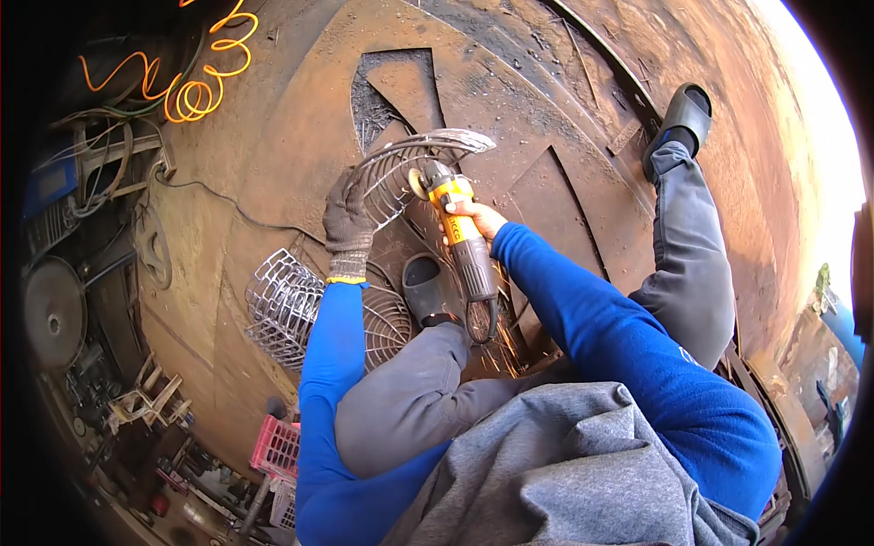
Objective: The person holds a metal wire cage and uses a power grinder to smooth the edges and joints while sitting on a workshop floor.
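Yellow and dark grey, an angle grinder [466, 241] sits at the middle of the scene, its head pointing far and slightly left, its body slanting back toward the near side. The right hand [478, 221], bare, is closed around the yellow part, fingers grasping it firmly. The grinding disc [418, 184] stands against or just beside a curved metal wire piece [390, 182], a ribbed arc with a pale, broad band along its far edge; which of the two cannot be told. The left hand [348, 218], in a dark grey knit glove with a yellow cuff, grips the left end of that arc, its fingers bent around the wires, though the fingertips are partly hidden. Sparks [499, 353] streak toward the near side, past the tail of the grinder. Left of the left forearm lies a stack of silvery wire pieces [284, 305], and just right of that forearm a round wire grid [387, 326] shows beside a dark clog [424, 288]. All this is over brown, rust-stained metal plates [273, 173]. A black cable [244, 215] runs off to the left, an orange coiled hose [193, 116] hangs far left, and a pink crate [275, 446] stands near left.
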The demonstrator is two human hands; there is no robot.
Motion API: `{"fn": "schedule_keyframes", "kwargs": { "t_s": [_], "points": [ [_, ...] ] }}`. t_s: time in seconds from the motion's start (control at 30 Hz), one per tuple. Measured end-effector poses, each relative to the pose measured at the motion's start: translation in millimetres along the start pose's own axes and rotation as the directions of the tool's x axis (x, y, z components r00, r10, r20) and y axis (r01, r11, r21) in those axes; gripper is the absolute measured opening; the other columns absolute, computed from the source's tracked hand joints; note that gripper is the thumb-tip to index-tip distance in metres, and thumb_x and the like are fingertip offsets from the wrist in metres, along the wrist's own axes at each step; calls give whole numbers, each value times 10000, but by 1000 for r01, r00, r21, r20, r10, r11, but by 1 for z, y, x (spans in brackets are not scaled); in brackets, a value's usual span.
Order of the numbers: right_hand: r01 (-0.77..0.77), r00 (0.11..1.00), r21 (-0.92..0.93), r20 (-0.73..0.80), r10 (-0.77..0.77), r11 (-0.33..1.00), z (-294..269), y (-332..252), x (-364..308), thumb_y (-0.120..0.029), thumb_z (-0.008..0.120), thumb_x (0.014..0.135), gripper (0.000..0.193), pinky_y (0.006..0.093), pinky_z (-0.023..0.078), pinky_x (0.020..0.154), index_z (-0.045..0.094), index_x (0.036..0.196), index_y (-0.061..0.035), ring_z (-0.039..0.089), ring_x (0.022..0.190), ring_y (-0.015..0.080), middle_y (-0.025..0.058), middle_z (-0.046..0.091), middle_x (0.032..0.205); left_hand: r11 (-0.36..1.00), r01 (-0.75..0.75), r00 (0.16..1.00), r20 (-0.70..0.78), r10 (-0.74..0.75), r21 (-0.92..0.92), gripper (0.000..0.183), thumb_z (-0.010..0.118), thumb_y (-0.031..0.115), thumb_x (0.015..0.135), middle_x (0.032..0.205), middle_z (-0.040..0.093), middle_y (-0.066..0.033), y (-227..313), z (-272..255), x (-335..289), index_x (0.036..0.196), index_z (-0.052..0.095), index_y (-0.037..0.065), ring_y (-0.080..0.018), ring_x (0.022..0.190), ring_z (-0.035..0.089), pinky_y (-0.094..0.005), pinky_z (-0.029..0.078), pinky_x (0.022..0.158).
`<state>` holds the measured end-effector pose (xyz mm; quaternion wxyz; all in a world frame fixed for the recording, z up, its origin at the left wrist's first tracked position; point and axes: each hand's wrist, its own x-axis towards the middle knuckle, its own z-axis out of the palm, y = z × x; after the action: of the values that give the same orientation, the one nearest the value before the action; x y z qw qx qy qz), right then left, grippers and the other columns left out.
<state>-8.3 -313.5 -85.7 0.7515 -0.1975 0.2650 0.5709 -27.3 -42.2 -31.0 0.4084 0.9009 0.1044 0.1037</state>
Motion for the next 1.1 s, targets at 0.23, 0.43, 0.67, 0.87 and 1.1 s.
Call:
{"fn": "schedule_keyframes", "kwargs": {
  "t_s": [0.23, 0.43, 0.67, 0.87, 1.1],
  "points": [
    [33, 998, -23, -57, -34, 999, 3, 2, 1, -285, 789, 837, 526, 459, 625, 699, 549, 1244, -54, 712, 723, 294, 152, 689, 950, 978, 59, 998, -22, -64, -201, 329, 582, 144, 1046, 1272, 699, -170, -5, 5, 1, 1338, 611, -4, -254, 1200, 668, -355, 514, 1033],
    [67, 997, -129, -39, -72, 989, -3, -1, -2, -277, 793, 826, 544, 440, 624, 705, 555, 1253, -39, 712, 726, 296, 161, 682, 947, 1000, 8, 999, -50, -9, -14, 355, 584, 216, 1056, 1258, 700, -173, 4, 0, 2, 1337, 612, 0, -283, 1196, 670, -371, 519, 1020],
    [12, 993, -251, -115, -42, 968, -31, -14, -49, -244, 803, 836, 500, 418, 633, 724, 569, 1217, -21, 709, 754, 284, 148, 677, 935, 979, 183, 982, 31, -187, 90, 503, 545, 412, 1049, 1310, 667, -217, 46, -10, 32, 1392, 589, 46, -371, 1211, 643, -413, 502, 1039],
    [-59, 982, -387, -187, -16, 920, -39, -30, -72, -272, 804, 813, 491, 433, 621, 713, 577, 1176, -30, 716, 741, 290, 141, 682, 929, 947, 295, 944, 115, -310, 130, 508, 519, 483, 1040, 1314, 670, -184, 82, -15, 59, 1420, 580, 151, -368, 1219, 641, -434, 507, 1036],
    [-63, 983, -355, -184, -4, 933, -44, -35, -77, -279, 812, 795, 511, 447, 617, 741, 580, 1181, -37, 716, 764, 299, 149, 685, 951, 985, 146, 983, 99, -154, 88, 457, 568, 474, 1025, 1261, 699, -169, 93, -6, 75, 1384, 619, 195, -364, 1176, 663, -428, 530, 999]
  ]
}}
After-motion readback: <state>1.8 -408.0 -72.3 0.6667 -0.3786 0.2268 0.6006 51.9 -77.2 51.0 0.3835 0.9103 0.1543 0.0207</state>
